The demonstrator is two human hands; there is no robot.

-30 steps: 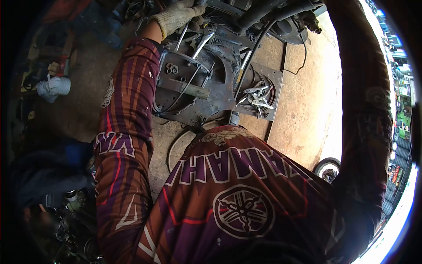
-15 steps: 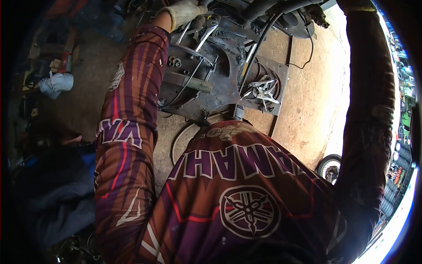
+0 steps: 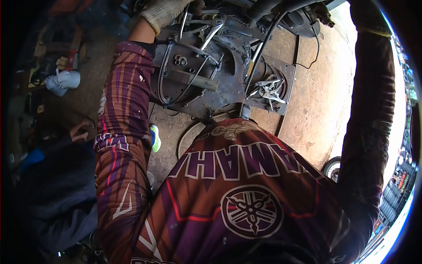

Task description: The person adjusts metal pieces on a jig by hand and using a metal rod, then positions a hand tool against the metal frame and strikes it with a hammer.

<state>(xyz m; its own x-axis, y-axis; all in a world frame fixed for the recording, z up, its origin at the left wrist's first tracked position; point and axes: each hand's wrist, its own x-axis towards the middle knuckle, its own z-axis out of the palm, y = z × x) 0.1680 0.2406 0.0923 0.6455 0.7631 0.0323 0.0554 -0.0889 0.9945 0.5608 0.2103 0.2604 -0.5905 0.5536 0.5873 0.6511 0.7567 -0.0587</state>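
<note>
My left hand (image 3: 163,14), in a pale knitted glove, reaches over the far left of a dark metal work table (image 3: 231,83). Its fingers run to the top edge of the view, so their grip is not clear. Close to it are a thin metal rod (image 3: 183,27) and a silver clamp-like tool (image 3: 212,33). My right hand (image 3: 369,20) is stretched out at the top right, dark and mostly cut off; its fingers do not show. Metal rings (image 3: 180,60), a flat metal bar (image 3: 200,81) and a bent rod frame (image 3: 163,75) lie on the table.
Several locking clamps (image 3: 269,91) lie on a side plate (image 3: 283,83) at the right. A black cable (image 3: 262,46) crosses the table. At the left, another person's dark sleeve (image 3: 57,176) and hand (image 3: 80,130) show. A wheel (image 3: 332,168) stands at the lower right.
My left hand has moved left and up, nearer the top edge. My right arm has shifted slightly right. The other person's hand and a bright shoe have come into view at left.
</note>
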